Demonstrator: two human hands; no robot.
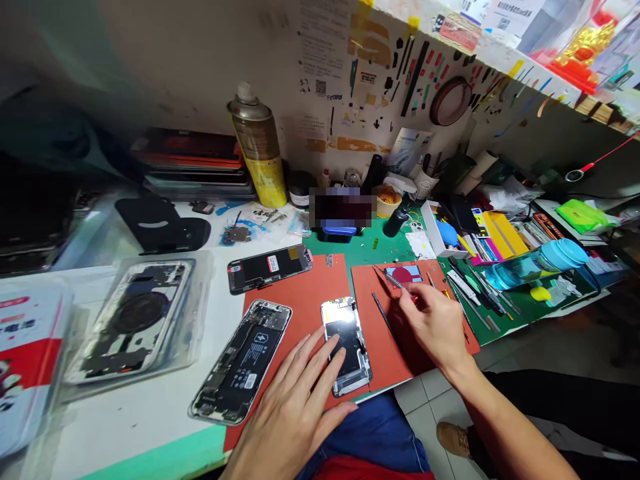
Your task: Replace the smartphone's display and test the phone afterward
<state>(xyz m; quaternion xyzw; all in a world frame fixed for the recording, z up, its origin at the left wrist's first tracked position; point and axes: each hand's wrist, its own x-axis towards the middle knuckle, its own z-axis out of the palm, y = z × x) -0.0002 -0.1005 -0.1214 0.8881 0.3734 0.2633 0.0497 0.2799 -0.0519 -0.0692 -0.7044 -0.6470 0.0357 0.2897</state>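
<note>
My left hand [295, 393] lies with its fingers spread, fingertips over the left side of a phone screen assembly [353, 370] on the red mats. In my right hand [435, 327], thumb and fingers pinch thin metal tweezers [393, 279], whose tips point up and left over the right red mat [367, 287]. A dark slim tool [383, 312] lies on that mat, left of my right hand. An opened phone body with its battery [245, 363] rests left of my left hand. Another screen assembly [270, 268] lies behind it.
A white phone housing [137, 317] sits in a clear tray at the left. Behind stand a spray can [257, 147] and a black holder [160, 227]. To the right are a blue bottle [540, 263], several tools and boxes. A person's shoe [453, 439] is on the floor.
</note>
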